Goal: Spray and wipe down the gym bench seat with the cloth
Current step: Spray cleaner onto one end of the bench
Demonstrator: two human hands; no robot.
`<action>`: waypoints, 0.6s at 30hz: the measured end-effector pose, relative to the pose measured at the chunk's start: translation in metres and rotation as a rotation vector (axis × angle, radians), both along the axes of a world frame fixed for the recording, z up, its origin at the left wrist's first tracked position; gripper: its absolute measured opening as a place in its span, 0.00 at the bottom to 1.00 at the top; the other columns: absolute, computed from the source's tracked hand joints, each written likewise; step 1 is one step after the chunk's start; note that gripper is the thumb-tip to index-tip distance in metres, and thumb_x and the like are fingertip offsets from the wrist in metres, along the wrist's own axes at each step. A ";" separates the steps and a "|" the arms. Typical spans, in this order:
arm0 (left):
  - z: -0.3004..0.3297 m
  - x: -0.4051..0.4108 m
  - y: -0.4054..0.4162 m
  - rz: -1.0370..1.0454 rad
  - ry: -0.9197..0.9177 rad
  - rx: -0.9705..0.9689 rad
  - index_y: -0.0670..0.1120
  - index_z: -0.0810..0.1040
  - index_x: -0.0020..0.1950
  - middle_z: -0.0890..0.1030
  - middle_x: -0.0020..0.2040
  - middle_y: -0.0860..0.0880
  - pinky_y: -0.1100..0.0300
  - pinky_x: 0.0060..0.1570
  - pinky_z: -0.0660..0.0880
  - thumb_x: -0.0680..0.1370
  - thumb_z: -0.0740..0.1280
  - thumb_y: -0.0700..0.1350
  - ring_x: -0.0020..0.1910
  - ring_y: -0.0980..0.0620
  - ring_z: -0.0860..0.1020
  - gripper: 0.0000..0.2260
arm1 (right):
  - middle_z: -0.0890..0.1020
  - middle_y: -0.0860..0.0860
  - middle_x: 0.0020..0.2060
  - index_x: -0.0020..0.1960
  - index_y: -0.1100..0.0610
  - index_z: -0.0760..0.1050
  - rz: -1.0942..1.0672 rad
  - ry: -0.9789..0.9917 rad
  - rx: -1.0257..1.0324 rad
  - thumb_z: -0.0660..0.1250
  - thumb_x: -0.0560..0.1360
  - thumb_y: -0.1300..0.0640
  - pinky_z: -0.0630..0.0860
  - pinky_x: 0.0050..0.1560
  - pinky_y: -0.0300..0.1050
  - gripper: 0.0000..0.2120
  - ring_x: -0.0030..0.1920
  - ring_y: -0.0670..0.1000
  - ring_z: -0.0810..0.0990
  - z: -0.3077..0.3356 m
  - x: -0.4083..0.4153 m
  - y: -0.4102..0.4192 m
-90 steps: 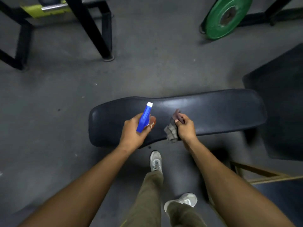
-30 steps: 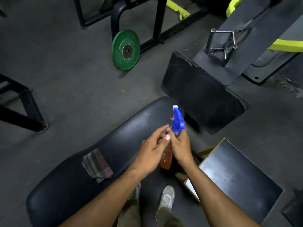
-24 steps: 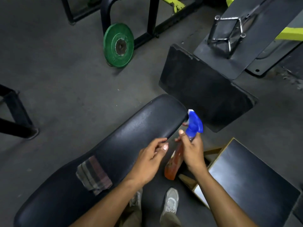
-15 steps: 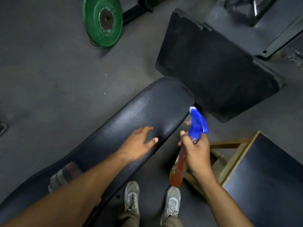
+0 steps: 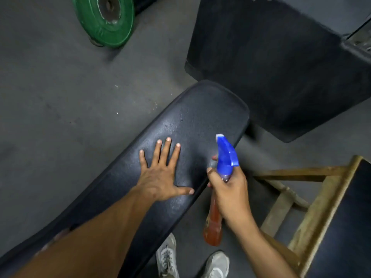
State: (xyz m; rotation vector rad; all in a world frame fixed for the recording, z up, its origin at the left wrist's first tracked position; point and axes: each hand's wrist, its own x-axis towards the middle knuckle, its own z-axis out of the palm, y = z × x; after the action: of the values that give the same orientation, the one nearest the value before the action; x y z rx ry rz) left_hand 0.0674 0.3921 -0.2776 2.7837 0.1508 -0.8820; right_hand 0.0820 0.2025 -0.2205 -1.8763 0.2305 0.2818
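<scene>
The black padded bench seat (image 5: 202, 115) runs diagonally from lower left to upper right. My left hand (image 5: 160, 177) lies flat on it with fingers spread, holding nothing. My right hand (image 5: 230, 191) grips the neck of a spray bottle (image 5: 225, 155) with a blue trigger head and orange liquid, held just off the seat's right edge, nozzle pointing up over the seat's far end. A finger rests at the trigger. The striped cloth (image 5: 58, 236) lies on the seat at lower left, mostly hidden behind my left forearm.
A green weight plate (image 5: 104, 19) stands on the grey floor at the top left. A large black pad (image 5: 281, 63) lies beyond the seat's end. A wooden-framed black box (image 5: 321, 207) stands at the right. My shoes (image 5: 167, 257) are below the seat.
The cloth was laid on the seat and the bottle passed from my left hand to my right. My left hand then spread flat on the seat. The view moved closer to the seat's end.
</scene>
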 end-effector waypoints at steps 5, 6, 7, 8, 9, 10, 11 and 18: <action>0.002 0.000 -0.001 0.006 0.017 0.010 0.55 0.22 0.77 0.18 0.74 0.51 0.28 0.72 0.32 0.60 0.55 0.85 0.75 0.47 0.21 0.63 | 0.83 0.54 0.38 0.50 0.52 0.78 0.073 0.024 0.003 0.70 0.71 0.51 0.79 0.38 0.49 0.09 0.34 0.58 0.81 0.007 0.001 0.021; 0.003 0.001 -0.001 0.004 0.017 0.012 0.55 0.22 0.77 0.18 0.74 0.51 0.28 0.72 0.32 0.60 0.55 0.85 0.75 0.47 0.21 0.63 | 0.82 0.55 0.38 0.50 0.53 0.77 0.083 0.028 0.002 0.70 0.71 0.51 0.79 0.38 0.50 0.09 0.34 0.59 0.81 0.007 0.003 0.024; 0.004 0.001 -0.001 0.003 0.019 0.013 0.55 0.22 0.77 0.18 0.74 0.51 0.28 0.72 0.32 0.60 0.55 0.85 0.75 0.47 0.21 0.63 | 0.82 0.55 0.37 0.49 0.52 0.77 0.076 0.032 -0.001 0.70 0.71 0.51 0.79 0.39 0.51 0.09 0.34 0.59 0.81 0.005 0.006 0.026; 0.004 0.002 -0.001 0.003 0.022 0.013 0.55 0.22 0.76 0.17 0.74 0.51 0.28 0.72 0.32 0.60 0.55 0.85 0.75 0.47 0.21 0.63 | 0.82 0.54 0.36 0.49 0.51 0.78 0.054 0.033 -0.010 0.70 0.70 0.51 0.79 0.41 0.51 0.08 0.34 0.59 0.81 0.003 0.009 0.025; 0.005 0.002 0.000 0.001 0.026 0.014 0.55 0.22 0.76 0.17 0.74 0.51 0.28 0.72 0.32 0.60 0.55 0.85 0.75 0.47 0.21 0.63 | 0.83 0.52 0.36 0.48 0.51 0.78 0.025 0.035 -0.017 0.70 0.70 0.50 0.79 0.42 0.52 0.08 0.35 0.58 0.82 0.000 0.013 0.024; 0.005 0.002 0.000 -0.001 0.030 0.015 0.55 0.21 0.76 0.17 0.74 0.51 0.28 0.72 0.31 0.60 0.56 0.85 0.75 0.47 0.21 0.63 | 0.82 0.51 0.35 0.47 0.51 0.78 -0.005 0.038 -0.018 0.70 0.70 0.49 0.79 0.43 0.53 0.08 0.35 0.58 0.82 -0.002 0.016 0.021; 0.005 0.002 0.000 -0.005 0.031 0.015 0.55 0.21 0.76 0.17 0.73 0.51 0.28 0.72 0.31 0.60 0.55 0.85 0.75 0.47 0.21 0.63 | 0.82 0.50 0.34 0.47 0.52 0.78 -0.036 0.043 -0.008 0.70 0.70 0.49 0.80 0.43 0.53 0.09 0.35 0.57 0.82 -0.004 0.020 0.017; 0.006 0.003 0.001 -0.021 0.030 0.007 0.56 0.19 0.74 0.17 0.74 0.51 0.28 0.71 0.30 0.60 0.55 0.86 0.75 0.47 0.20 0.62 | 0.81 0.44 0.32 0.50 0.48 0.79 -0.178 0.024 0.042 0.71 0.70 0.51 0.78 0.42 0.48 0.09 0.30 0.45 0.80 -0.005 0.044 -0.007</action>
State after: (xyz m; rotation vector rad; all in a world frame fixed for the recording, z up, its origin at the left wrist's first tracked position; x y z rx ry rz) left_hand 0.0702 0.3933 -0.2712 2.7847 0.1304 -0.9301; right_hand 0.1260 0.1951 -0.2254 -1.7984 0.4025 0.1854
